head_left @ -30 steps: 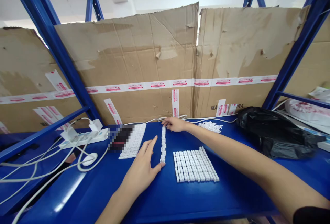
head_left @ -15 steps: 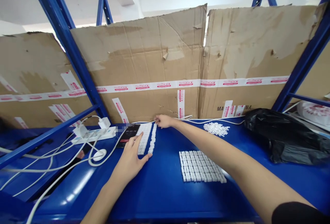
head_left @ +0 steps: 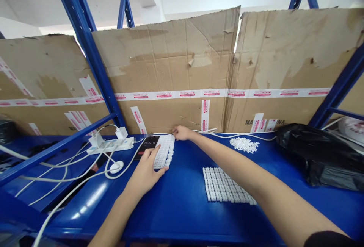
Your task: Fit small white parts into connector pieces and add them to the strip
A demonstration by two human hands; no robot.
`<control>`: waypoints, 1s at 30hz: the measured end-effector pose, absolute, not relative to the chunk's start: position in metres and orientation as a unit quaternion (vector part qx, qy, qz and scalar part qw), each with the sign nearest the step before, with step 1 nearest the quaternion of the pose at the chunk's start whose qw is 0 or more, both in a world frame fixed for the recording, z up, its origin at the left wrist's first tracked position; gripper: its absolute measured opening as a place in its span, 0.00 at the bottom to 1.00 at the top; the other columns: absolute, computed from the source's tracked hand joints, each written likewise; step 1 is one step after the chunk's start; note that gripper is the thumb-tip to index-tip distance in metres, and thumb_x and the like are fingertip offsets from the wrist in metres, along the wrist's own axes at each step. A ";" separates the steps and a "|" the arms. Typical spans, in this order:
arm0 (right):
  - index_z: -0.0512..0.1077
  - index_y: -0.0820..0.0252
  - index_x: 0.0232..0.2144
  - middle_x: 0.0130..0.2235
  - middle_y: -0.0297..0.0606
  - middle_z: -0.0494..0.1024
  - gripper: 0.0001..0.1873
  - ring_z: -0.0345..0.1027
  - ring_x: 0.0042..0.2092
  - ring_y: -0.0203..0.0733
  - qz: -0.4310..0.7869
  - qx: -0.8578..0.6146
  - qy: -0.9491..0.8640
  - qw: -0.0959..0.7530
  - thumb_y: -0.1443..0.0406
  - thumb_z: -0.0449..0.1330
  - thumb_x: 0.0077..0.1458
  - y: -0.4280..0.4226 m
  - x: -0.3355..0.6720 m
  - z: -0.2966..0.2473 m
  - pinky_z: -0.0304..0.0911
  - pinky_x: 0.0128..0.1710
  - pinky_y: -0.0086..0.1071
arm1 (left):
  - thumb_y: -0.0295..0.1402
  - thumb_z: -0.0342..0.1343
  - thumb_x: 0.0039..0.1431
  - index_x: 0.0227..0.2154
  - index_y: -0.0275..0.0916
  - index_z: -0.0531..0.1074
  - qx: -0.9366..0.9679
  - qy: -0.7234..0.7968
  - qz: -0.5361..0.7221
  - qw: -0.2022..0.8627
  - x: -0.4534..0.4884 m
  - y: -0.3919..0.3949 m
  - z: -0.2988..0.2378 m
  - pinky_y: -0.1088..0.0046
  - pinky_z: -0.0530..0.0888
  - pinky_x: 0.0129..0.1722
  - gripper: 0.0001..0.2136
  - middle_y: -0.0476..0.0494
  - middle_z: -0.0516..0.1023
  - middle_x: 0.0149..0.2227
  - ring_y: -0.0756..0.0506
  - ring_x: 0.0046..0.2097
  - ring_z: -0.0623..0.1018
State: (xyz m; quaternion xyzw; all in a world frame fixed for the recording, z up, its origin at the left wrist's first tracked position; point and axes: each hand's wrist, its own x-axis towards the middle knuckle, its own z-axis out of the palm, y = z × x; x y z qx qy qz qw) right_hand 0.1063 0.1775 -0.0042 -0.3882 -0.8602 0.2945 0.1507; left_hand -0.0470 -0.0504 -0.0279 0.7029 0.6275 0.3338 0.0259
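Tabletop (head_left: 176, 205) roomy to front edge, left hand (head_left: 145, 170), right hand (head_left: 182, 132) bracketing white strips (head_left: 165, 149)

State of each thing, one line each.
Left block: rows side by side, partly hidden
White strip: lying beside left block
Left hand: open, thumb at white strip's near end
Right hand: fingertips at white strip's far end
Phone: screen lit
Power strip: chargers plugged in
Right block: rows side by side, partly hidden
Small white pieces: loose, heaped
Black bag: crumpled

Taped brown cardboard (head_left: 170, 69) stands at twelve o'clock; a blue upright (head_left: 94, 57) leans at ten. Near four — a black plastic bag (head_left: 318, 160). At eight, a white power strip (head_left: 112, 146) with plugs (head_left: 121, 133).
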 end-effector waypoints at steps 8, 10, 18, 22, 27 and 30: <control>0.68 0.66 0.54 0.42 0.46 0.85 0.21 0.80 0.36 0.40 0.311 -0.408 -0.844 0.153 0.72 0.61 0.58 0.177 0.101 -0.006 0.67 0.26 0.23 | 0.39 0.63 0.58 0.65 0.41 0.64 0.709 0.626 0.324 0.012 -0.051 -0.056 -0.024 0.56 0.72 0.59 0.33 0.39 0.69 0.56 0.36 0.57 0.75; 0.67 0.66 0.55 0.41 0.46 0.84 0.20 0.80 0.33 0.39 0.321 -0.412 -0.839 0.152 0.71 0.60 0.61 0.178 0.103 -0.005 0.68 0.25 0.23 | 0.39 0.63 0.58 0.64 0.42 0.64 0.710 0.624 0.327 0.002 -0.053 -0.061 -0.023 0.57 0.73 0.59 0.32 0.39 0.70 0.56 0.37 0.56 0.76; 0.68 0.66 0.48 0.28 0.42 0.83 0.14 0.71 0.19 0.36 0.354 -0.421 -0.831 0.080 0.60 0.55 0.69 0.152 0.120 0.005 0.63 0.17 0.25 | 0.38 0.58 0.64 0.56 0.45 0.71 0.717 0.614 0.329 -0.034 -0.052 -0.081 -0.030 0.61 0.78 0.49 0.18 0.45 0.75 0.45 0.41 0.44 0.80; 0.65 0.65 0.52 0.27 0.38 0.83 0.14 0.70 0.19 0.34 0.397 -0.395 -0.827 0.045 0.61 0.50 0.72 0.138 0.116 0.006 0.63 0.17 0.23 | 0.36 0.57 0.65 0.54 0.44 0.73 0.723 0.601 0.338 -0.049 -0.050 -0.075 -0.032 0.63 0.78 0.47 0.15 0.44 0.75 0.43 0.41 0.45 0.80; 0.58 0.65 0.61 0.29 0.38 0.83 0.19 0.73 0.21 0.36 0.432 -0.373 -0.820 0.047 0.62 0.50 0.73 0.137 0.105 0.004 0.62 0.18 0.23 | 0.34 0.57 0.64 0.53 0.43 0.73 0.729 0.597 0.332 -0.042 -0.051 -0.067 -0.029 0.64 0.78 0.47 0.15 0.45 0.75 0.43 0.41 0.45 0.80; 0.59 0.65 0.59 0.28 0.40 0.84 0.18 0.74 0.20 0.38 0.435 -0.380 -0.815 0.036 0.62 0.50 0.72 0.139 0.104 0.005 0.63 0.18 0.24 | 0.34 0.57 0.64 0.53 0.43 0.73 0.730 0.596 0.333 -0.041 -0.051 -0.066 -0.030 0.64 0.78 0.47 0.15 0.45 0.75 0.42 0.41 0.45 0.80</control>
